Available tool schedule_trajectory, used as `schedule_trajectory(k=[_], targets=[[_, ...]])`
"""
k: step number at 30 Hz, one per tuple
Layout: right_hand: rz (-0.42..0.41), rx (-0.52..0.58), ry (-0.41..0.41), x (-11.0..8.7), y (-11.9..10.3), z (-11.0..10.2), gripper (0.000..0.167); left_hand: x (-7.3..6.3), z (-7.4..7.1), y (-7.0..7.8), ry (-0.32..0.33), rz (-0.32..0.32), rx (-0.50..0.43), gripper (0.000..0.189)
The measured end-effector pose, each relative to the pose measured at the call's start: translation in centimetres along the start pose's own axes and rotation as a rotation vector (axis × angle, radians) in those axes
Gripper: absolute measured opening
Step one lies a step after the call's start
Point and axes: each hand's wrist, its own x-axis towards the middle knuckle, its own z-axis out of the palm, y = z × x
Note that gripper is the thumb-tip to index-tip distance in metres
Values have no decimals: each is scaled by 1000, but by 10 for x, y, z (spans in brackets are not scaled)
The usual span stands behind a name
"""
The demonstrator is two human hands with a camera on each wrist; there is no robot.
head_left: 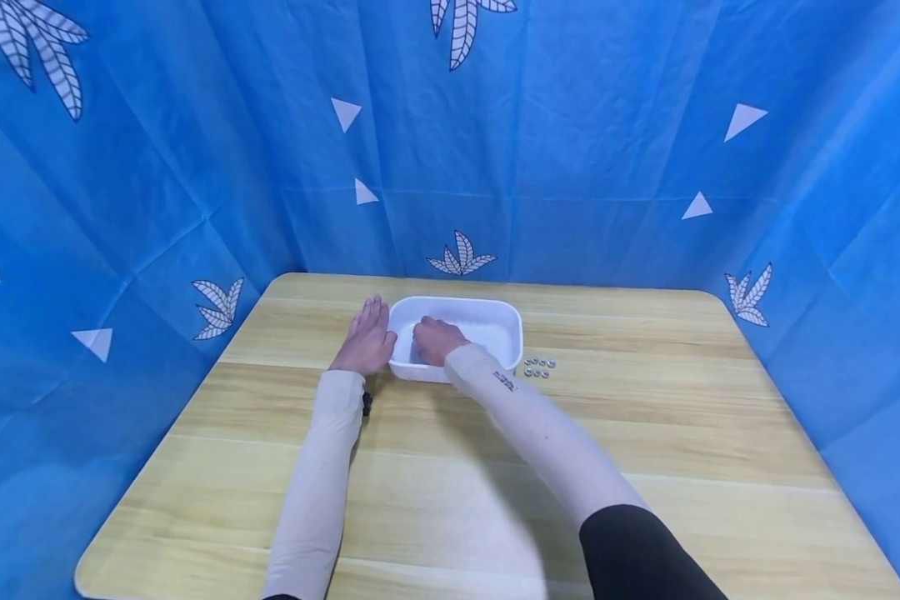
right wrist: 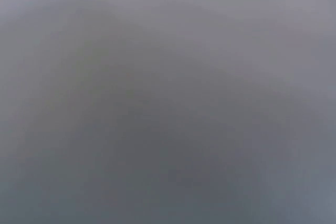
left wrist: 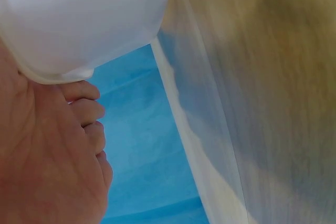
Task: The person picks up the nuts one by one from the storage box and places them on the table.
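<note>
A white rectangular plastic container [head_left: 487, 315] stands on the wooden table. My left hand [head_left: 366, 340] lies along its left side with the fingers straight and touches the rim. In the left wrist view the left palm [left wrist: 50, 150] is against the white container [left wrist: 100, 19]. Inside the container, towards its left end, my right hand [head_left: 437, 340] reaches down with bent fingers. Its fingertips are hidden, so anything between them cannot be seen. The right wrist view holds only a blurred pale surface. Several small silver metal pieces [head_left: 542, 363], like nuts, lie in two rows right of the container.
The light wood table [head_left: 682, 400] has rounded corners. A blue curtain [head_left: 592, 167] with white leaf and triangle prints hangs behind it and on both sides. My right forearm crosses over the container's front rim.
</note>
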Motion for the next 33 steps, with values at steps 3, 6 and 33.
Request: schedule_trajectory(k=[3,6,33], targets=[[-15,18,10,0,0,1,22,0,1,0,8,10,-2,67],[-7,48,11,0,1,1,22,-1,1,2,12,14,-1,67],[71,85,0,-2,4,2,26,-2,-1,0,-11,-8,-9,68]])
